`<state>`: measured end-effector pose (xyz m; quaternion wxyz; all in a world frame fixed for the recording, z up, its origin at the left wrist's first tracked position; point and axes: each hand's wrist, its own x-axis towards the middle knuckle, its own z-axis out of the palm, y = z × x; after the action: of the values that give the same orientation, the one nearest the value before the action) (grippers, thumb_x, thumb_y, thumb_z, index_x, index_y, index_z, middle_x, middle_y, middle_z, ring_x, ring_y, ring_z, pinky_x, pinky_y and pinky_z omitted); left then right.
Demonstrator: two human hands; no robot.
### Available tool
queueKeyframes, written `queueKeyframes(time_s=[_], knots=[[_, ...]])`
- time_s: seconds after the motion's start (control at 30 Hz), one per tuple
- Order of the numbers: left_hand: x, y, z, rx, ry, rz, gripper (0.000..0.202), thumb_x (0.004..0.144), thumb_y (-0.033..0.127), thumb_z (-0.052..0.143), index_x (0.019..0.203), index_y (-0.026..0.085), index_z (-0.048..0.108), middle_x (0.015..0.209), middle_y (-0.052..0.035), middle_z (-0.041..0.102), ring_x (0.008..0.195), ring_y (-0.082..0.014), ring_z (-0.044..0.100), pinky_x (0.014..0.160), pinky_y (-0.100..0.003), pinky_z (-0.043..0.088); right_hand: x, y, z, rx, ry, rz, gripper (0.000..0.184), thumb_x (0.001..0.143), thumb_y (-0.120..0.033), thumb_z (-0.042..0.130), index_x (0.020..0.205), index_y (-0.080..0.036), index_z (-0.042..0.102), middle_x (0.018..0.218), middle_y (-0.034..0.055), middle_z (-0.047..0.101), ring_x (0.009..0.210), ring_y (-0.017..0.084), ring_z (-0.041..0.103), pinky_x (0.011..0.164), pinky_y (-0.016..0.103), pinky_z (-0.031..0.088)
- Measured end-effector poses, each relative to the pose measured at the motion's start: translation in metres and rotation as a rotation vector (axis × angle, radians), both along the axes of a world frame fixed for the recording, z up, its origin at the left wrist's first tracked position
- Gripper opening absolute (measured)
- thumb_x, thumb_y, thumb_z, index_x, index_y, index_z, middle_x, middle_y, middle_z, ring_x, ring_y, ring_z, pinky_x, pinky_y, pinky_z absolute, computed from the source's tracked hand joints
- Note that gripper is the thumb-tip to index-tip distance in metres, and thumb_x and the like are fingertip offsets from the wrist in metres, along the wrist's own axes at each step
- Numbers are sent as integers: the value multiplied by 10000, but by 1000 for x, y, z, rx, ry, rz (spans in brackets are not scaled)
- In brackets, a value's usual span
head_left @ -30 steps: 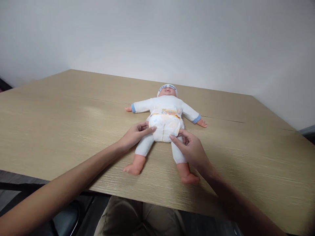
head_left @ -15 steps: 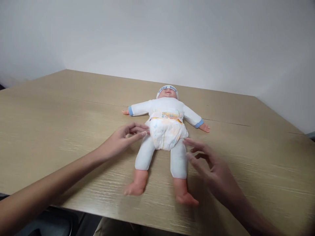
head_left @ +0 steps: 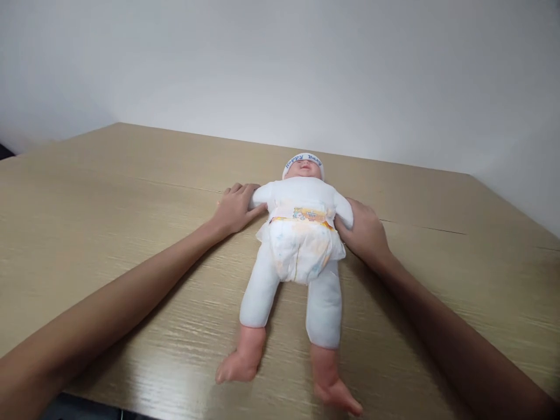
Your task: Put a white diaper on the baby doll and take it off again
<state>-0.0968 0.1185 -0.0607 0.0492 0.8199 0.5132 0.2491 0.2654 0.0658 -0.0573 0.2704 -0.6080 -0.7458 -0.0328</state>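
Observation:
A baby doll [head_left: 306, 192] in white clothes lies on its back, its feet toward me. Its white cap [head_left: 304, 158] carries blue lettering. Round its hips sits a white diaper [head_left: 301, 251] with a printed orange and yellow waistband; the sides flare out a little. My left hand [head_left: 236, 207] is closed round the doll's arm on the left, covering its cuff and hand. On the other side, my right hand [head_left: 366, 230] grips the doll's other arm, hiding the end of that sleeve. The doll's bare feet rest near the table's front edge.
The doll lies on a light wood-grain table [head_left: 131, 233] with a thin seam running across it. Behind the table rises a plain pale wall [head_left: 280, 70]. Something dark shows below the front edge at the lower left.
Both hands have moved from beside the diaper and thighs up to the doll's arms and closed on them. The doll now appears slightly nearer to me.

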Motion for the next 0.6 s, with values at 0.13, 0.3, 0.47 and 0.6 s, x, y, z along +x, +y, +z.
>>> queueKeyframes(time_s=[0.13, 0.3, 0.47, 0.6], knots=[[6, -5, 0, 35, 49, 48, 631, 1058, 631, 496, 1412, 130, 644, 1274, -210, 754, 1159, -414, 629, 1067, -527, 451, -6, -8, 2, 16, -7, -43, 491, 1007, -461, 550, 1366, -164, 704, 1259, 195, 792, 1099, 391, 708, 924, 476, 540], [20, -23, 20, -71, 105, 144, 516, 1010, 588, 595, 1261, 140, 649, 1077, -203, 781, 971, -394, 710, 868, -438, 484, -26, -17, 14, -13, -6, -107, 445, 988, -447, 564, 1309, -183, 721, 1197, 190, 803, 1023, 394, 722, 843, 450, 524], [18, -70, 49, -226, -29, 168, 477, 941, 575, 674, 1197, 176, 612, 987, -158, 779, 833, -355, 710, 691, -368, 420, -34, -44, 46, -85, 79, -101, 451, 954, -427, 585, 1315, -204, 736, 1140, 167, 822, 968, 372, 732, 813, 427, 506], [9, -147, 75, -242, -158, 152, 490, 928, 660, 699, 1126, 229, 573, 962, -101, 773, 783, -310, 693, 672, -339, 395, -27, -91, 76, -181, 168, -50, 524, 921, -429, 625, 1378, -195, 731, 1054, 141, 838, 877, 343, 740, 760, 411, 511]])
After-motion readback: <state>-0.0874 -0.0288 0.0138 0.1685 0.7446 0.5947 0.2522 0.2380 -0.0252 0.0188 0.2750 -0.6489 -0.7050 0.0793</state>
